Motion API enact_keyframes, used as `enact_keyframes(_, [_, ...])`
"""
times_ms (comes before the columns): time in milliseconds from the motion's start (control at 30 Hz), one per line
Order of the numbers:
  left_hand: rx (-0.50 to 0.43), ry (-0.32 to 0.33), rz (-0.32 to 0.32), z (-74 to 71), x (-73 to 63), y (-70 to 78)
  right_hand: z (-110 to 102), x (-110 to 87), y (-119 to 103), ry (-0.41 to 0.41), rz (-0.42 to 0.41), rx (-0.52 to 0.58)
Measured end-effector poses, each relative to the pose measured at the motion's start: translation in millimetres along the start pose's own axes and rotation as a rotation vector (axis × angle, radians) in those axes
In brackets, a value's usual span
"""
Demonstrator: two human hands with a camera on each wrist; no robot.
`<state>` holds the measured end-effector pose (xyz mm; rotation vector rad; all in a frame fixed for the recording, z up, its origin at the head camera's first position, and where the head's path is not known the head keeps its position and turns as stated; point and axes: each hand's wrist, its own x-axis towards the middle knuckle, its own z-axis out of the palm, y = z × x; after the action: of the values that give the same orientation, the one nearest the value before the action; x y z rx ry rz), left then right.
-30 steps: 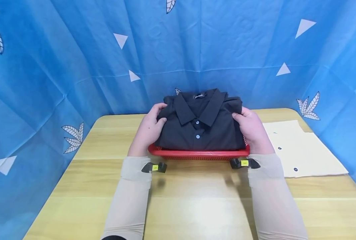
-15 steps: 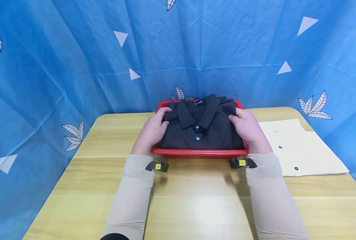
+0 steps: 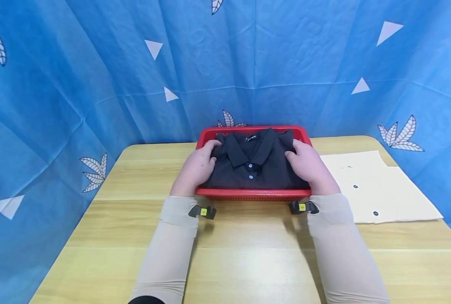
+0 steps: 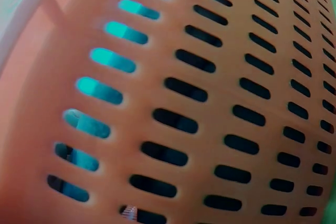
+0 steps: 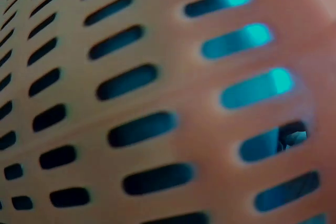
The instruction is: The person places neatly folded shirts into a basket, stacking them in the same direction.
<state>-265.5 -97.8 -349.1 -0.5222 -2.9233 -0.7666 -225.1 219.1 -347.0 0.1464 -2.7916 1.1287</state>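
A folded black collared shirt with pale buttons lies inside a red plastic basket, its collar toward the back. At the shirt's left side my left hand pinches the cloth, with the thumb on top. My right hand grips the opposite side in the same way; the fingertips of both hands are partly hidden. In the left wrist view only the slotted basket wall fills the picture, close up. The right wrist view likewise shows the perforated wall, dark cloth behind some slots.
A pale yellow buttoned garment lies flat on the wooden table, right of the basket and partly behind my right forearm. Behind the table hangs a blue curtain with leaf and triangle prints.
Both hands have lowered the shirt into the basket and come slightly closer together. The basket's back rim, hidden at first, now shows. The yellow garment has stayed in place.
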Motion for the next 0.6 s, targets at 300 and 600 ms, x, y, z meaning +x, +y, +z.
enact_keyframes(300, [0.197,-0.039,0.066,7.5,-1.8,2.2,6,0.4,-5,-0.067,0.002,-0.161])
enact_keyframes(600, [0.287,-0.064,0.086,11.4,-2.8,4.0,9,1.1,-3,-0.058,0.016,-0.179])
